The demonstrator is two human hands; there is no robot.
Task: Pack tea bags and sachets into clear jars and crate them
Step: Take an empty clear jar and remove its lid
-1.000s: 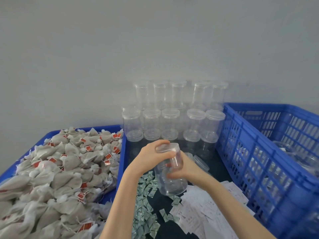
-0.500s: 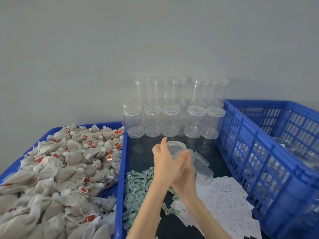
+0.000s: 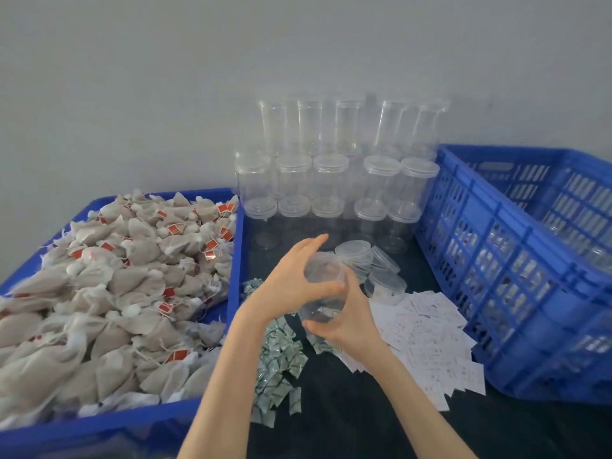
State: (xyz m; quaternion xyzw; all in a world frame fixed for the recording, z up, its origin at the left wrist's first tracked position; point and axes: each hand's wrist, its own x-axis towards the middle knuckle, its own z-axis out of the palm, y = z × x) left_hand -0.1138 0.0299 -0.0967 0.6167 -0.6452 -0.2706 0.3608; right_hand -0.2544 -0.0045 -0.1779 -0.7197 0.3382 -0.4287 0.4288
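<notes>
Both hands meet on one clear jar (image 3: 326,293) above the dark table (image 3: 364,422). The left hand (image 3: 291,279) arches over the jar's top, thumb hooked along its near side, fingers spread above; whether a lid sits under the palm is too blurred to tell. The right hand (image 3: 347,323) wraps the lower body from below. To do this well, I judge the right hand should hold the body firm while the left does the turning, keeping the jar upright over the sachets (image 3: 281,359). Loose lids (image 3: 356,256) lie just behind. Tea bags (image 3: 109,286) fill the left tray (image 3: 236,260); the crate (image 3: 496,293) waits at right, near enough for an easy reach.
</notes>
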